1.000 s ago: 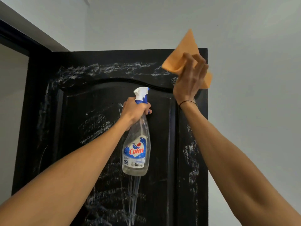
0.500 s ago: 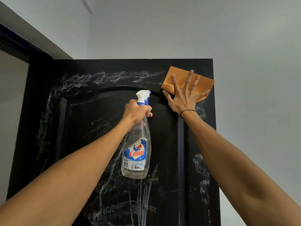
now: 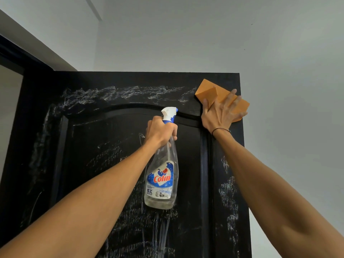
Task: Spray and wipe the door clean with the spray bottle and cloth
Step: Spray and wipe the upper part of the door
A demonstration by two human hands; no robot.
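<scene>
Evidently to wipe the door's point(image 3: 104, 146) top right corner, the right hand point(image 3: 220, 113) presses the cloth point(image 3: 210, 92) flat with spread fingers, while the left hand point(image 3: 161, 131) grips the spray bottle point(image 3: 162, 175) by its neck, held ready nearby.

A glossy black panelled wooden door point(image 3: 104, 146) is marked with whitish, streaky smears along its top rail, down both side edges and across its lower panel. A folded orange cloth point(image 3: 210, 91) is seen at the door's top right corner. A clear plastic spray bottle point(image 3: 161, 180) is fitted with a white and blue trigger head and a blue and white label lettered in red. A thin black band point(image 3: 220, 129) is worn on the right wrist. The grey-white wall point(image 3: 186, 38) is plain.
</scene>
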